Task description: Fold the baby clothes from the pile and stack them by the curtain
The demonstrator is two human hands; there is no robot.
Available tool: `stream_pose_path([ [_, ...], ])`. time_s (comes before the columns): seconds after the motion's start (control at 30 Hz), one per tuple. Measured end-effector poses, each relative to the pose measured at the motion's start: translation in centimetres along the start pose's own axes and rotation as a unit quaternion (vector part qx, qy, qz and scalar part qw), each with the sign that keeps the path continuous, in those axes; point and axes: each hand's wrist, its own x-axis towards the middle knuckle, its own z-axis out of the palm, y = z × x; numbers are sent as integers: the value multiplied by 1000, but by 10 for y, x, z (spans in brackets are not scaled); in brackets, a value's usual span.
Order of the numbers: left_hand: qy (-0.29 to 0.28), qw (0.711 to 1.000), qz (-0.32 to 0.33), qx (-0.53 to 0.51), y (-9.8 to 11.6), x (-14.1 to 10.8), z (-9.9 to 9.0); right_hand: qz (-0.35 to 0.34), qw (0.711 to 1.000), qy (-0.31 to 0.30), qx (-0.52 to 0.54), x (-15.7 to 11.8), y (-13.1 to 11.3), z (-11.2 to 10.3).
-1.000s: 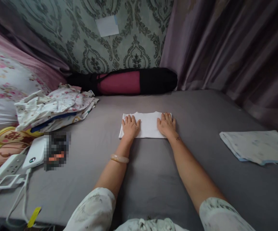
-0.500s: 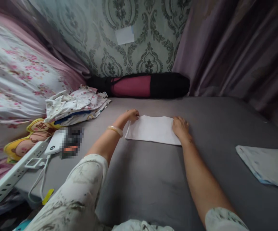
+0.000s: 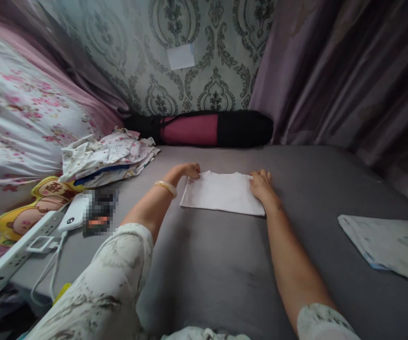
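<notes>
A folded white shirt (image 3: 221, 193) lies flat on the grey sheet (image 3: 204, 264), its notched edge on the far side. At its far left corner, my left hand (image 3: 190, 170) is closed, with the fingers curled and pinching the cloth. A pale bangle (image 3: 166, 188) circles that wrist. My right hand (image 3: 261, 184) is bent over the far right corner, its thumb and fingers closed on the fabric there. The near edge of the shirt rests on the sheet, untouched.
Rumpled printed clothes (image 3: 110, 158) are piled at the left. Closer in are a white power bank (image 3: 77, 211), a power strip (image 3: 16, 255) and a yellow cartoon cushion (image 3: 30, 212). A folded pale cloth (image 3: 391, 243) lies right; a black-and-pink long bag (image 3: 193, 130) lines the wall.
My right hand has gone from lying flatter along the shirt's right side to gripping its far corner. My left hand has curled tighter. The view has shifted slightly.
</notes>
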Motion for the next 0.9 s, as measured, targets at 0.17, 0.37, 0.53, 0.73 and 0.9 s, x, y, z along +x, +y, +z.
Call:
stream_pose_path([
  [0.17, 45, 996, 43, -57, -6, -18, -10, 1, 991, -62, 116, 6, 5, -23],
  [0.37, 62, 985, 127, -99, -11, -46, -49, -51, 972, 11, 229, 3, 10, -63],
  [0.53, 230, 940, 188, -168, -5, -63, -69, -69, 950, 182, 246, -3, 1, -91],
  [0.73, 327, 919, 183, -121, -11, -72, -43, -89, 953, 126, 262, -6, 3, -95],
  [0.9, 174, 965, 182, -68, -19, -88, 3, -116, 950, -108, 269, -5, 16, -80],
])
